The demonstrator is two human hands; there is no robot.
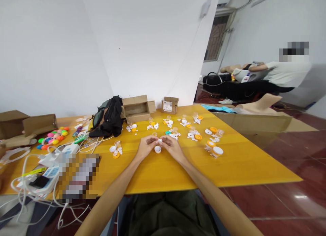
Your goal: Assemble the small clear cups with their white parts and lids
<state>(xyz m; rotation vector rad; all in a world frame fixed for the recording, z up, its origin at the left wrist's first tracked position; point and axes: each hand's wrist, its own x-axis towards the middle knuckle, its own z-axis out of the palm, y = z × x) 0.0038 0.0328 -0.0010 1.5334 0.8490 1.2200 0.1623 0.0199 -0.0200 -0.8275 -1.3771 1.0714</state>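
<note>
My left hand (pixel 147 146) and my right hand (pixel 173 146) meet over the middle of the table, fingers pinched together. Between their fingertips is a small white disc-like part (pixel 160 140) with dark spots, mostly covered by the fingers. Just below the fingertips stands a small round white cup (pixel 158 149), its opening facing up. A clear round piece (pixel 154 134) lies just behind my left hand. Behind my right hand are a teal ring (pixel 168 132) and several white pieces with holes (pixel 174 136).
Small piles of white, orange and clear parts (pixel 194 135) spread over the yellow table (pixel 163 176). Two assembled containers (pixel 217 151) stand at right. Cardboard boxes (pixel 137 109), a black bag (pixel 109 117), power strips (pixel 68 151) and cables lie left and behind. A person (pixel 287 73) sits at far right.
</note>
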